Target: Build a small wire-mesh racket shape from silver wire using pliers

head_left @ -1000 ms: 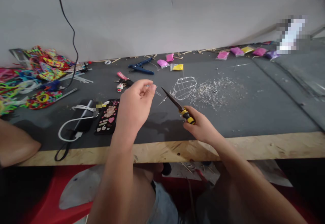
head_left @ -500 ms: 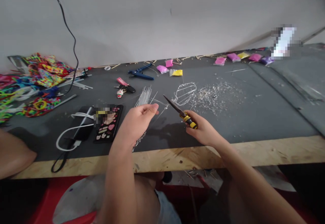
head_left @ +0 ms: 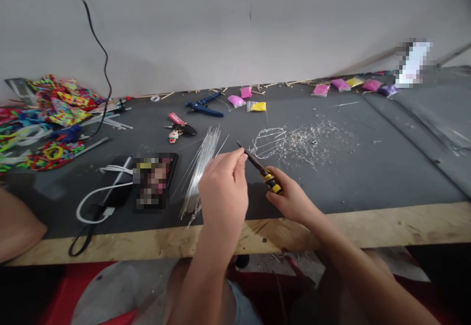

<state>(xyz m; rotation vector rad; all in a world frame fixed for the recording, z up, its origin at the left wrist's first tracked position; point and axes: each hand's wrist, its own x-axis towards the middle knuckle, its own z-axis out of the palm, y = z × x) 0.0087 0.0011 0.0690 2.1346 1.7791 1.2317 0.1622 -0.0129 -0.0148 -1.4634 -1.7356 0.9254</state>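
Observation:
My right hand (head_left: pixel 292 195) is wrapped around the black-and-yellow handles of needle-nose pliers (head_left: pixel 256 162), whose slim dark jaws point up and left. My left hand (head_left: pixel 224 182) is closed in a pinch right at the jaws. It grips a thin metal wire, mostly hidden by the fingers now but seen between hand and jaws a moment before. Just behind the pliers lies a bent wire loop (head_left: pixel 270 141) with wires across it. A bundle of straight silvery wires (head_left: pixel 200 173) rests to the left of my left hand, partly behind it.
Short wire clippings (head_left: pixel 316 141) are scattered right of the loop. Blue-handled cutters (head_left: pixel 204 106), keys (head_left: pixel 179 128) and small colored packets (head_left: pixel 236 101) lie farther back. A phone (head_left: pixel 156 180) and a cabled power bank (head_left: pixel 119 182) sit left. Another person's arm (head_left: pixel 20 222) is at the left edge.
My left hand has moved right, up to the pliers' jaws, uncovering more of the wire bundle. The pliers have shifted slightly down and left. The wire between hand and jaws is now covered.

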